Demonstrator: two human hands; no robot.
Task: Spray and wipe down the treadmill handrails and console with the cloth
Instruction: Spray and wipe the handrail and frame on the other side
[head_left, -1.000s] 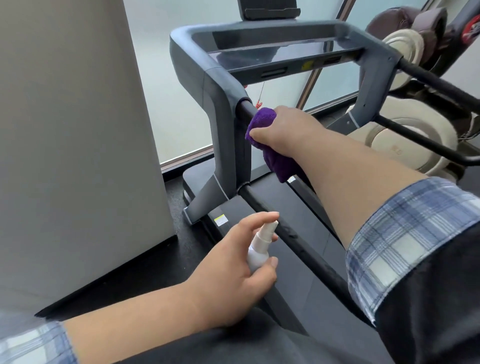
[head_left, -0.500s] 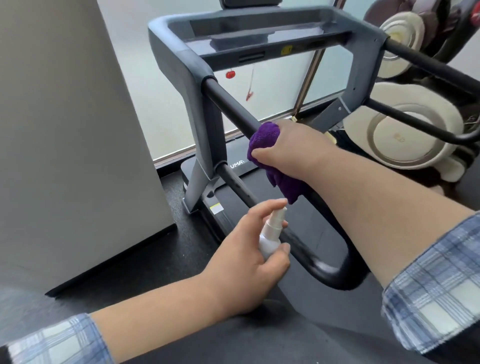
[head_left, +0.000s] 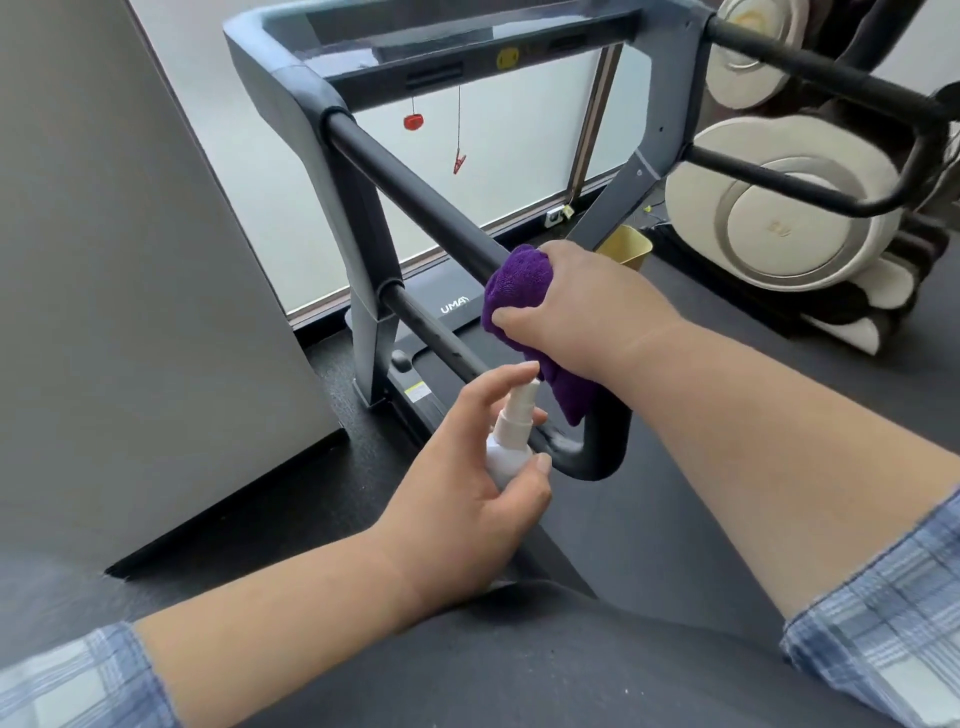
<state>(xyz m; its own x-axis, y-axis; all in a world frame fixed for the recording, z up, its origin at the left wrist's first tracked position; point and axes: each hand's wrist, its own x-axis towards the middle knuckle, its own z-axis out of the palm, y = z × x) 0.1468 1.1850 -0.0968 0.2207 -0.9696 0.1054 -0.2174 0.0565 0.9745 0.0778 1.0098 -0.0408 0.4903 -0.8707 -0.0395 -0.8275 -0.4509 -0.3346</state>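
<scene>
My right hand (head_left: 576, 306) grips a purple cloth (head_left: 517, 288) wrapped round the treadmill's black left handrail (head_left: 415, 202), near the rail's rear bend. A tail of the cloth hangs below my wrist. Just below it, my left hand (head_left: 467, 493) holds a small white spray bottle (head_left: 509, 441), with the forefinger on top of the nozzle, close to the rail's curved end (head_left: 597, 457). The grey console frame (head_left: 467, 31) spans the top of the view. The right handrail (head_left: 810, 73) runs along the upper right.
A tall grey panel (head_left: 130, 286) stands close on the left. A cream and brown massage chair (head_left: 789, 223) sits right of the treadmill, with a gold bin (head_left: 626, 252) by the right upright. A red safety clip (head_left: 459, 163) hangs under the console before frosted windows.
My right hand has slid the cloth back along the left handrail, from the console end toward the rear bend. My left hand with the bottle has stayed just under it.
</scene>
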